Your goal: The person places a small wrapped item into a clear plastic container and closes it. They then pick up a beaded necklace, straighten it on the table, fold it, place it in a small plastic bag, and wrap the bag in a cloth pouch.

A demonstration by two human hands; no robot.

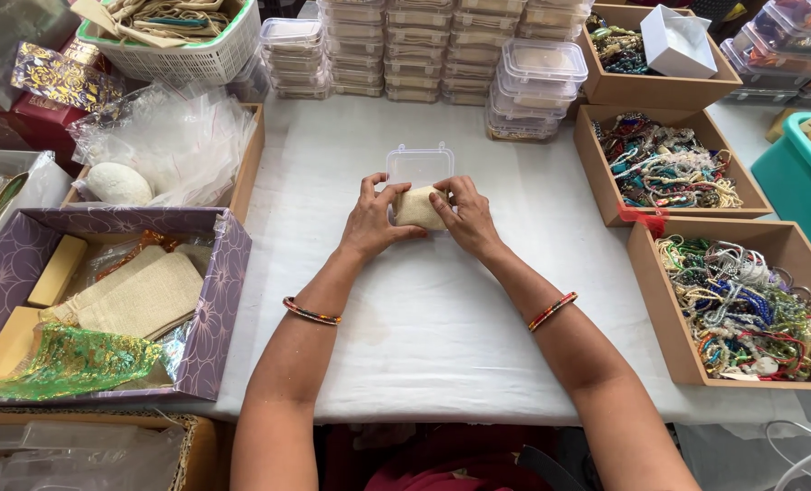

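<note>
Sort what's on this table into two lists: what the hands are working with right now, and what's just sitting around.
In hand:
left hand
right hand
small beige pouch, held by both
clear plastic box, open, right behind the pouch

Lying about:
stacked clear boxes
bead trays
purple box of pouches
white basket
teal bin

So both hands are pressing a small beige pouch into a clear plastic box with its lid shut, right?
Not quite: the box has its lid open, standing up behind it. The head view shows this. Both the left hand and right hand do hold the small beige pouch at the box.
</note>
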